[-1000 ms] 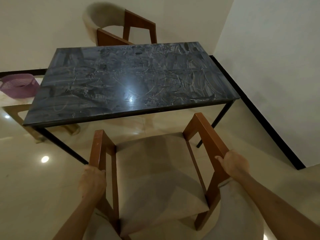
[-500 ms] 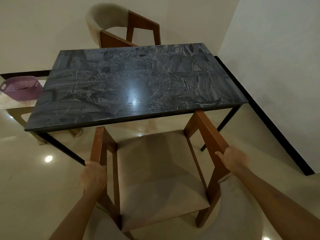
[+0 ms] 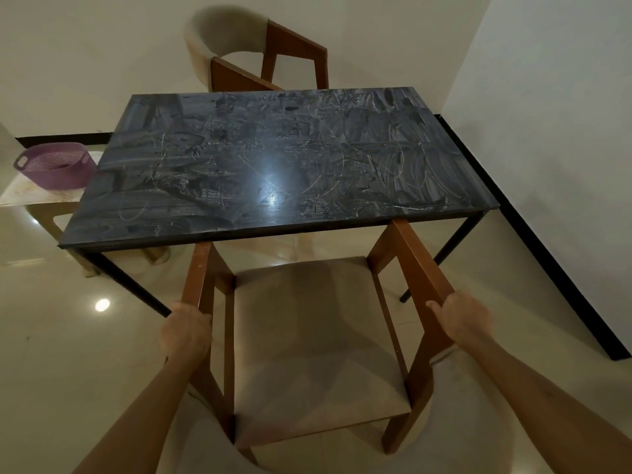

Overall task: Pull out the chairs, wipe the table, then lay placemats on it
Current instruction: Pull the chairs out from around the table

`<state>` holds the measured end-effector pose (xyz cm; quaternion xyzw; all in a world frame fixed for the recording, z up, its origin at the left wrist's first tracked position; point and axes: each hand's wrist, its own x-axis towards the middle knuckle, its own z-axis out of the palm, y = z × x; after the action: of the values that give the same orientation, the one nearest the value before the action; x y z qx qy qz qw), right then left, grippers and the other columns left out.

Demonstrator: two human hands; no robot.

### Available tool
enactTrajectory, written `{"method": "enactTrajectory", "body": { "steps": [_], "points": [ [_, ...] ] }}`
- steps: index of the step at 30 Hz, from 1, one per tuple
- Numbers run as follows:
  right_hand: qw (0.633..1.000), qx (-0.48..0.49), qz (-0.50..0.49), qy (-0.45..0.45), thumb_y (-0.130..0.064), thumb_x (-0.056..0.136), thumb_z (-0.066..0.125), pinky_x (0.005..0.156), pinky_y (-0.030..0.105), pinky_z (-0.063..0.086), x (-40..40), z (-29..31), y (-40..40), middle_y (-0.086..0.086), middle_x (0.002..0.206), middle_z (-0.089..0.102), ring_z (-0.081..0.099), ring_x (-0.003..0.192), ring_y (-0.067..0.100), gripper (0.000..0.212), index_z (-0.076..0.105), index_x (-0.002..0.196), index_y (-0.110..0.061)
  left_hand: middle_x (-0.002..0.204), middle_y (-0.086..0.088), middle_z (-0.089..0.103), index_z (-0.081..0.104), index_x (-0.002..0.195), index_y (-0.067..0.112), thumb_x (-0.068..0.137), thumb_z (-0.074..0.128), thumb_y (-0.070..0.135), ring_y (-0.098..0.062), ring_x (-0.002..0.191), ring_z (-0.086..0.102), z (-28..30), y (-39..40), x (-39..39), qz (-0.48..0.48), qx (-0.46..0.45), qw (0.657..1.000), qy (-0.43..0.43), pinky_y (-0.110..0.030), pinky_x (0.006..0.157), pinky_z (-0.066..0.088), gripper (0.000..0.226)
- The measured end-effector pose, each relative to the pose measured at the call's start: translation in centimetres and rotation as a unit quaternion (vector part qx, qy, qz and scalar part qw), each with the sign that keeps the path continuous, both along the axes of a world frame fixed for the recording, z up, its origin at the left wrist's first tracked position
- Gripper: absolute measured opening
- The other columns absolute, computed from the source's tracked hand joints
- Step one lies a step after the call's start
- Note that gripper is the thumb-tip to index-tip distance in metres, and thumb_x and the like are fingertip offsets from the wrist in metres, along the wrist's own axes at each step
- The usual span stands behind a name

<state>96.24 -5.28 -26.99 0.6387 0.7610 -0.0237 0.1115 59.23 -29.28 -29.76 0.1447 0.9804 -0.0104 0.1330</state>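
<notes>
Near chair [image 3: 314,340] stands at the near long side of the table [image 3: 273,165], front arm tips at the table edge, seat mostly outside it. The left hand [image 3: 186,331] grasps the left armrest; the right hand [image 3: 461,318] grasps the right armrest, fingers curled over the wood.

Risks, as judged from this position:
- Uneven pull from the two hands may twist the chair, driving an arm tip against the table edge or a table leg.
- The polished floor may let the chair legs slide abruptly.

Count:
- Chairs: two; the far chair [image 3: 260,53] stands at the far side of the table.
- Tables: one, top smeared.
- Purple basket [image 3: 54,165]: one, left of the table.
- Placemats, cloth: none visible.
</notes>
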Motion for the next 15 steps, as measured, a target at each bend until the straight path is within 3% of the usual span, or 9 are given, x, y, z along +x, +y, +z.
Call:
{"method": "enactTrajectory", "body": {
  "steps": [3, 6, 15],
  "points": [
    [1.0, 0.005, -0.007, 0.001, -0.055, 0.093, 0.045, 0.043, 0.019, 0.031, -0.14, -0.13, 0.01, -0.003, 0.067, 0.047, 0.046, 0.051, 0.006, 0.045, 0.052, 0.087, -0.012, 0.097, -0.016, 0.06, 0.045, 0.11, 0.003, 0.092, 0.055, 0.041, -0.024, 0.066, 0.059, 0.07, 0.12, -0.09, -0.011, -0.016, 1.0, 0.0, -0.029, 0.042, 0.037, 0.044],
    [1.0, 0.009, -0.004, -0.003, -0.056, 0.093, 0.044, 0.044, 0.019, 0.034, -0.09, -0.28, 0.02, -0.003, 0.067, 0.048, 0.047, 0.052, 0.006, 0.045, 0.051, 0.085, -0.013, 0.106, -0.02, 0.062, 0.043, 0.115, 0.002, 0.091, 0.055, 0.041, -0.031, 0.083, 0.068, 0.46, 0.26, 0.22, -0.003, -0.022, 1.0, -0.012, -0.032, 0.048, 0.042, 0.047],
    [1.0, -0.003, -0.023, 0.006, -0.054, 0.094, 0.046, 0.05, 0.021, 0.038, -0.35, -0.26, -0.33, -0.003, 0.067, 0.044, 0.044, 0.053, 0.007, 0.047, 0.058, 0.099, -0.009, 0.109, -0.02, 0.06, 0.043, 0.122, -0.002, 0.093, 0.053, 0.037, -0.032, 0.09, 0.066, 0.51, 0.31, -0.25, -0.032, -0.028, 0.999, -0.008, -0.034, 0.054, 0.045, 0.05]
  ]
}}
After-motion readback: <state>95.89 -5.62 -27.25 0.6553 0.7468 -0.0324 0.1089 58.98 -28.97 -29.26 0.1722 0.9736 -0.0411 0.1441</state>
